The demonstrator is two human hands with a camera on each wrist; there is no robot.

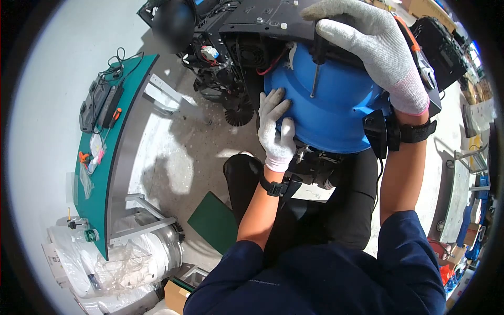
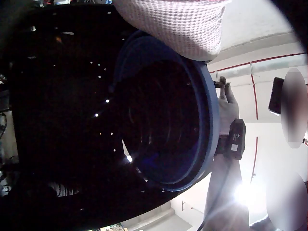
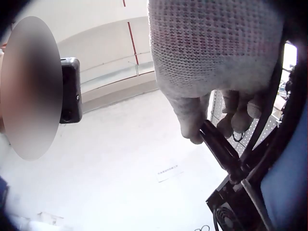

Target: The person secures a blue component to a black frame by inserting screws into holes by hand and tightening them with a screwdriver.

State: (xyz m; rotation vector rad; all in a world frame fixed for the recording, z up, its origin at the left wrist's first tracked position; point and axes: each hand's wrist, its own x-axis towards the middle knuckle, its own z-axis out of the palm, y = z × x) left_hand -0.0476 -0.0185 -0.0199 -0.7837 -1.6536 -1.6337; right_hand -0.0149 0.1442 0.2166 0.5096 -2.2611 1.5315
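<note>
A blue round tub (image 1: pixel 336 115) sits in a black machine housing (image 1: pixel 283 16). My gloved right hand (image 1: pixel 380 55) holds a screwdriver (image 1: pixel 318 52) by its black handle, with the thumb and fingers at the handle's top. The shaft points down and its tip meets the tub's blue surface, as far as the head view shows. In the right wrist view the right hand (image 3: pixel 216 53) is above the dark handle (image 3: pixel 221 147). My gloved left hand (image 1: pixel 275 126) rests on the tub's left side, fingers extended. The left wrist view shows the left glove (image 2: pixel 178 26) near the tub's rim (image 2: pixel 210 110).
A green-topped table (image 1: pixel 121 105) on the left bears a power adapter, cables and orange-handled tools. Plastic-wrapped material (image 1: pixel 142 262) lies below it. A round brush (image 1: pixel 239 114) hangs beside the housing. Orange-handled pliers (image 1: pixel 415 42) are behind the right hand. A green board (image 1: pixel 212 223) lies on the floor.
</note>
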